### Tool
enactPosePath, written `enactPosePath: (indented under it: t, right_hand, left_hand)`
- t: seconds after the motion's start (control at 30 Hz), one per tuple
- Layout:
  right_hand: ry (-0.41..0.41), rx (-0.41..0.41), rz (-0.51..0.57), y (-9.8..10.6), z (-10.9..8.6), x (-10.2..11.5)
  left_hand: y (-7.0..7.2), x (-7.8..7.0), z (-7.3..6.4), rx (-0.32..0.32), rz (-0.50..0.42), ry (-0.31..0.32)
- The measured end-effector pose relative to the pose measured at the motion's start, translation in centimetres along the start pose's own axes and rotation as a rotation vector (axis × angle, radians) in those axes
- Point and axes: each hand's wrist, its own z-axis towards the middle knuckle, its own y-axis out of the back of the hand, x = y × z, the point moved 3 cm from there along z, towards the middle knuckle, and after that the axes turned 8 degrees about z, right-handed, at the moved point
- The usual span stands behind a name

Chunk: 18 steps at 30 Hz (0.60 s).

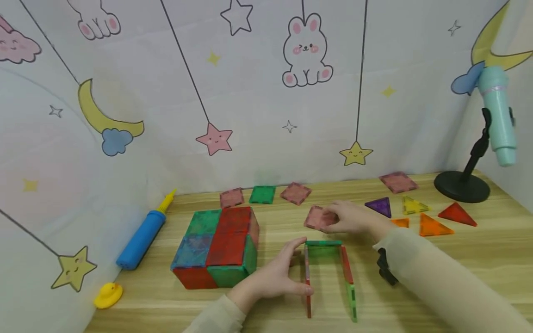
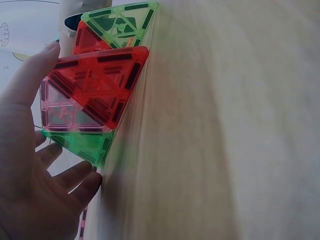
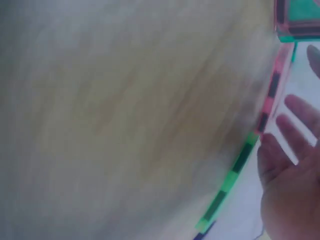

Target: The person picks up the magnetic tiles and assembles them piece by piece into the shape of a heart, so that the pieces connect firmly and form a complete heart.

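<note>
Red upright triangle (image 2: 97, 82) shows face-on only in left-wrist view.

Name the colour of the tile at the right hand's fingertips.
The tile is pink; the head view shows it best.

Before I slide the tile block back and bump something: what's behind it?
Behind the tile block, a pink tile and, to its right, a green tile lie on the table. The block hides the strip right against its back.
</note>
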Motion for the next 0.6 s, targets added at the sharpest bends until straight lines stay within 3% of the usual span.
enactPosePath:
  t: [0.17,0.27,0.37,0.47,0.6]
  right_hand:
    - [-0.131,-0.017,0.012,-0.4,-0.1,0.3]
    - [-0.150,-0.038,-0.025,-0.3,0.0,0.2]
    - [-0.110,-0.062,-0.050,0.0,0.2,-0.3]
    - [-0.037,-0.080,0.014,0.9,-0.2,-0.1]
    - [0.060,-0.069,0.084,2.4,-1.9,1.7]
  left_hand:
    - [0.0,-0.1,0.0,-0.005,0.005,0.000]
    - [-0.1,0.0,0.0,-0.013,0.013,-0.008]
    - [-0.2,0.0,0.0,-0.013,0.015,-0.010]
    - [-0.1,0.0,-0.1,-0.005,0.006,-0.001]
    - [0.0,0.0,-0.1,0.002,-0.010,0.003]
